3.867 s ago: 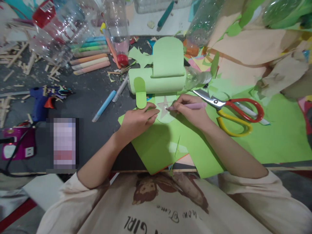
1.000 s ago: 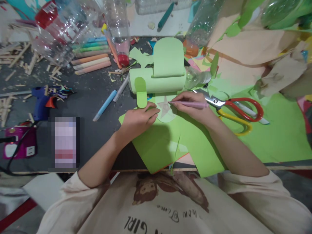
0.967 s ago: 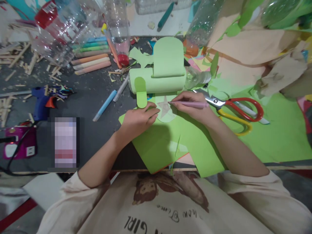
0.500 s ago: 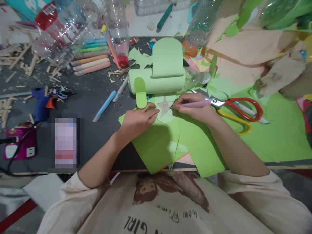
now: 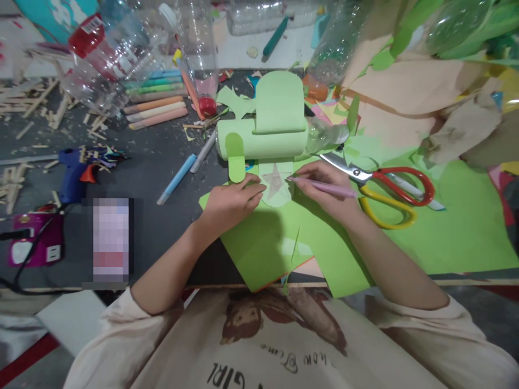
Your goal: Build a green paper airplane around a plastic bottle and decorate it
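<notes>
Head view: right hand [image 5: 330, 201] grips the pink pen [image 5: 324, 187] at the star [image 5: 275, 182] while left hand [image 5: 229, 202], grip released, presses green paper [image 5: 259, 246].

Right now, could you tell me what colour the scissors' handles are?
The scissors have one red handle and one yellow handle, which the head view shows clearly.

Head view: hidden, cut off, unreadable.
My left hand [image 5: 231, 201] covers the left edge of the star flap [image 5: 275, 186] and part of the green sheet [image 5: 259, 243] under it. The pen [image 5: 338, 189] tip is too small to tell whether it touches the star. A pixelated block [image 5: 111, 240] masks something on the table. The clear bottles [image 5: 109, 59] run off the top edge; the bottom edge cuts my shirt lettering [image 5: 239, 374].
</notes>
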{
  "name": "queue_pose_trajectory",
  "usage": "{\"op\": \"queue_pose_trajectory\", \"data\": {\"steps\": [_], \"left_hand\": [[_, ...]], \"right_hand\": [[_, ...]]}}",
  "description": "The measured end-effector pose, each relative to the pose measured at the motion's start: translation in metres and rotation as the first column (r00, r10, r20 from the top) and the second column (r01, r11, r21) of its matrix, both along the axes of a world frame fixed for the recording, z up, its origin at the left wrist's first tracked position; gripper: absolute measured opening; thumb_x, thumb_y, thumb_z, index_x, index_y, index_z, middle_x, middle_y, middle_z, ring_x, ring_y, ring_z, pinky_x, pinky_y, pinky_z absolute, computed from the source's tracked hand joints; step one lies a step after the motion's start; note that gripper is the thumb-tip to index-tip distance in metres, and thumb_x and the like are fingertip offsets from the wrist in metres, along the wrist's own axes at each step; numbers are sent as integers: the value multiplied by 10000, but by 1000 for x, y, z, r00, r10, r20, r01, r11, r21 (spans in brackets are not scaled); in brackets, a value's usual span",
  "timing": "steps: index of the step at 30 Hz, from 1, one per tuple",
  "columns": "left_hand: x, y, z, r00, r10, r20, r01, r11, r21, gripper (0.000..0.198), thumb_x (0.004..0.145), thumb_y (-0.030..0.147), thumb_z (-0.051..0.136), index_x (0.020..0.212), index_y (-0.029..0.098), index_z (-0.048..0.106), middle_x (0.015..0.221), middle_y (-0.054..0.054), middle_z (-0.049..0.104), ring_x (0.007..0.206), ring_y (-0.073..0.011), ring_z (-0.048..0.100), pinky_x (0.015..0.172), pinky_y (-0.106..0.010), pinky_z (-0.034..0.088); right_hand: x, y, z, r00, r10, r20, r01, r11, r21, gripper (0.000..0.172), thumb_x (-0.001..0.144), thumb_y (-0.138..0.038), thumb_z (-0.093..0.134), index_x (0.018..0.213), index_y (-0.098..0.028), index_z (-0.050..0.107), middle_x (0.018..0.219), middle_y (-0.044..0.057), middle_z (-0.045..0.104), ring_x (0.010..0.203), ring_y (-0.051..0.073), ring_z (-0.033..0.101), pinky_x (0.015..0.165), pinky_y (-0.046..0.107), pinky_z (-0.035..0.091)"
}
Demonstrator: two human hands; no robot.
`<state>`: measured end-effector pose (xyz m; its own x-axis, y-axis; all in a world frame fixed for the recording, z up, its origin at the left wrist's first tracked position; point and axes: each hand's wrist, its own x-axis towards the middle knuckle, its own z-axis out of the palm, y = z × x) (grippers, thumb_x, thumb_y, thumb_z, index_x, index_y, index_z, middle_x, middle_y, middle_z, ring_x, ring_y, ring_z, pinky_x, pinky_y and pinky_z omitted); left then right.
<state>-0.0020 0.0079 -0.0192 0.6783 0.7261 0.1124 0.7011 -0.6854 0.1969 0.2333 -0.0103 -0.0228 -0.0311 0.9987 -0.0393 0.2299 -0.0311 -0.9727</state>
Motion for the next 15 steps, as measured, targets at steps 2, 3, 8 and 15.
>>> {"op": "queue_pose_trajectory", "data": {"steps": [2,3,8,15], "left_hand": [[-1,0,0,1000,-5,2,5,1000,-1,356,1032,315,349,1063,228,693,1094,-12,738,695,-112,694,517,-240,378],[-1,0,0,1000,-7,8,7,1000,1,359,1033,317,345,1062,228,692,1094,-13,738,684,-111,690,515,-243,376],[-1,0,0,999,-19,37,18,1000,16,379,1040,334,324,1052,224,686,1080,-17,740,621,-101,657,497,-256,361],[-1,0,1,998,-32,58,27,997,72,356,1040,314,345,1041,223,689,1057,3,749,625,-104,665,506,-254,378]], "right_hand": [[-2,-2,1,999,19,42,-20,999,24,60,750,-262,732,755,-221,689,715,11,704,635,159,632,559,281,493],[-2,-2,1,997,32,66,-34,999,33,51,749,-253,723,731,-220,688,692,11,701,618,158,629,547,279,487],[-3,1,4,988,67,137,-70,997,18,71,746,-265,701,691,-222,694,664,17,713,582,159,618,527,280,474],[-2,1,1,991,4,137,-9,999,34,64,745,-251,690,689,-220,682,672,12,704,611,169,618,554,295,469]]}}
